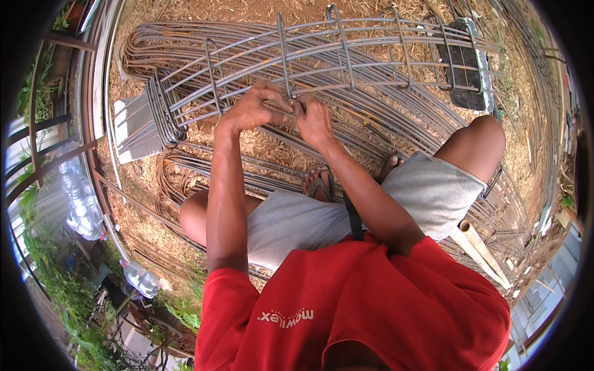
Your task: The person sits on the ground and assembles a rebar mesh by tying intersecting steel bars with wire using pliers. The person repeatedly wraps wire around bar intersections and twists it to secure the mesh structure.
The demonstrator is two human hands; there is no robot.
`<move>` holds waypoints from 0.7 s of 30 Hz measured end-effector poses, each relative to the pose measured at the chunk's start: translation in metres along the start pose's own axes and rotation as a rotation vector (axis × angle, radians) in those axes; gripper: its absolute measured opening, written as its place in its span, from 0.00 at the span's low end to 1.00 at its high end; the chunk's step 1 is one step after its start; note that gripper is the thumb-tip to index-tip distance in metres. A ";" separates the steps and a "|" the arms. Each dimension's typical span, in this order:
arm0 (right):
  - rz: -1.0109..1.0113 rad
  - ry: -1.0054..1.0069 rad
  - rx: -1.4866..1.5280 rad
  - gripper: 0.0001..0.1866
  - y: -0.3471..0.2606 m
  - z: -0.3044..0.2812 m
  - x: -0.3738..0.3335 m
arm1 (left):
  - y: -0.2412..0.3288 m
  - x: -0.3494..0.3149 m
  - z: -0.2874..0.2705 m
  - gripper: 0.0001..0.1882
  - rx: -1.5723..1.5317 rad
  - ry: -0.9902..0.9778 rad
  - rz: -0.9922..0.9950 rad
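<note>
Both forearms stretch out from the body toward twelve o'clock, bare below short red sleeves. The left hand sits at about eleven o'clock from the right hand, wrist bent, its fingers curled and pinched shut. The right hand's fingers are likewise closed tight, and the fingertips of the two hands meet, touching, at the top.

Whatever sits between the pinched fingertips — too small, hidden.
</note>
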State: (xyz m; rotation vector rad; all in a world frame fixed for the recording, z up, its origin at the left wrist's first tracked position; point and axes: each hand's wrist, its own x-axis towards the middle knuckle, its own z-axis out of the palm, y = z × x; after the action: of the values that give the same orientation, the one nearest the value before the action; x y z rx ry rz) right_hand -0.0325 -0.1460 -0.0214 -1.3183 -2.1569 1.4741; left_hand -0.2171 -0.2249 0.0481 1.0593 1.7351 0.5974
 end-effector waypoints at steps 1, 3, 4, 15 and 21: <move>-0.021 0.011 0.000 0.14 0.002 0.001 0.000 | -0.001 -0.001 0.001 0.15 0.030 -0.011 -0.019; -0.006 0.013 -0.009 0.13 0.004 0.003 -0.001 | -0.004 0.001 0.002 0.16 0.048 -0.009 -0.053; -0.039 0.023 0.011 0.14 0.005 0.003 -0.001 | -0.007 0.003 0.003 0.16 0.058 -0.013 -0.072; 0.080 -0.051 0.079 0.18 -0.013 -0.012 -0.001 | -0.034 0.029 0.016 0.13 0.111 0.276 0.032; 0.055 0.020 0.012 0.21 -0.015 -0.007 -0.001 | -0.022 0.023 0.046 0.18 0.367 0.543 0.102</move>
State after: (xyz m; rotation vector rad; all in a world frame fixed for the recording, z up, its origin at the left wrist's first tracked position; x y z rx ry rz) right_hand -0.0356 -0.1433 -0.0055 -1.3931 -2.1127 1.4843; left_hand -0.1871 -0.2199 0.0015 1.3278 2.3386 0.6908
